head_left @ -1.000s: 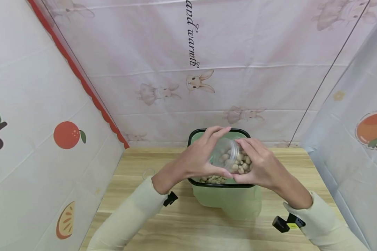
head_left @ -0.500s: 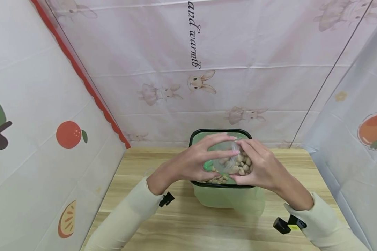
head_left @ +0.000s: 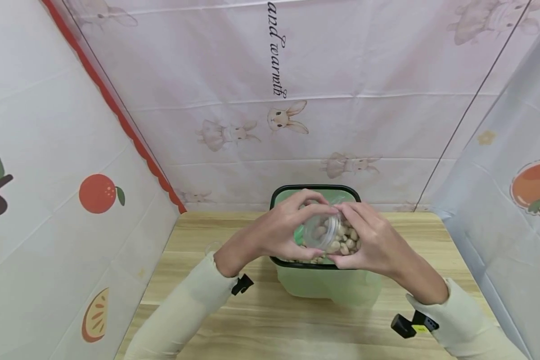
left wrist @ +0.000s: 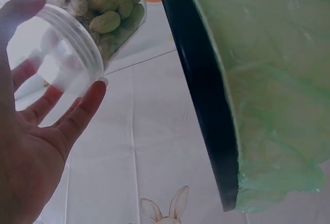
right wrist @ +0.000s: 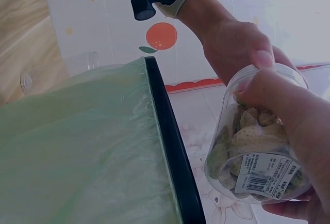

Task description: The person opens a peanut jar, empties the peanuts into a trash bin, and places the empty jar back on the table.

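Note:
A clear plastic jar [right wrist: 252, 146] of pale nuts in their shells [head_left: 348, 240] lies tilted over the green bin [head_left: 303, 282], its ringed end towards the left. My right hand [head_left: 378, 240] grips the jar's body, thumb and fingers on opposite sides; a printed label [right wrist: 265, 175] shows at its base in the right wrist view. Round the clear ringed end [left wrist: 77, 38], my left hand [head_left: 283, 227] curls its thumb and fingers, their tips near the right hand's. More nuts [head_left: 312, 260] lie inside the bin below.
A green plastic liner [right wrist: 93, 136] hangs over the outside of the bin, under its black rim [head_left: 315, 186]. On the wooden table [head_left: 234, 320], a small clear ring-shaped piece [head_left: 213, 246] lies left of the bin. Printed cloth walls [head_left: 234, 185] stand behind and on both sides.
My left hand's fingers and thumb have shifted along the jar's clear end, first away from the right thumb, then back near it. The right hand stays almost in place.

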The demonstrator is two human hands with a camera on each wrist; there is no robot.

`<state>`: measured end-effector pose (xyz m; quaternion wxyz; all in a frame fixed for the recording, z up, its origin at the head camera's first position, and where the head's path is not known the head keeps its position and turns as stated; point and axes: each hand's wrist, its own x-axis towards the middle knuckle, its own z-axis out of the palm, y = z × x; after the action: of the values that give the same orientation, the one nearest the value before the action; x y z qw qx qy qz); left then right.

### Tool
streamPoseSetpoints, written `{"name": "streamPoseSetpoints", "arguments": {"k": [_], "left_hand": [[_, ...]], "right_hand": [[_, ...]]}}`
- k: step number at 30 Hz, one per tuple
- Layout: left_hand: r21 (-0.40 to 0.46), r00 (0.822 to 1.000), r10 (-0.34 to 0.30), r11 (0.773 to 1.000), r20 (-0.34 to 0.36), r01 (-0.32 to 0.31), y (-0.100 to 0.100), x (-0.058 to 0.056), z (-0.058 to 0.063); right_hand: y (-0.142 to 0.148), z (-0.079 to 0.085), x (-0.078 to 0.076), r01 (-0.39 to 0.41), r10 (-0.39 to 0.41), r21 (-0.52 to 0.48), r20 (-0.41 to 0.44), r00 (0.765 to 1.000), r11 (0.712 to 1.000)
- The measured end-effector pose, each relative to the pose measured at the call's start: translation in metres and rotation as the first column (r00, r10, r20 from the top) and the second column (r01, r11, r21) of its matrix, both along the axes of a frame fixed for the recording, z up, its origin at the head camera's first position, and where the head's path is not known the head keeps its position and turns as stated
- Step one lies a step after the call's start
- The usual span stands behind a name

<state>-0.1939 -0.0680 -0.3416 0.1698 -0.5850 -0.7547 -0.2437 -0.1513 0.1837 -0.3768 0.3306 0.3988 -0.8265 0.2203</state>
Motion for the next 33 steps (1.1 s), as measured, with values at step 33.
{"name": "streamPoseSetpoints", "arguments": {"k": [33], "left_hand": [[-0.069,0.994,-0.099,0.993,-0.05,0.095,-0.0025,-0.0017,0.0038]], "right_hand": [[0.0013,0.0023,-0.0037,-0.014,0.013,-0.024,-0.029,0.999,1.0]]}}
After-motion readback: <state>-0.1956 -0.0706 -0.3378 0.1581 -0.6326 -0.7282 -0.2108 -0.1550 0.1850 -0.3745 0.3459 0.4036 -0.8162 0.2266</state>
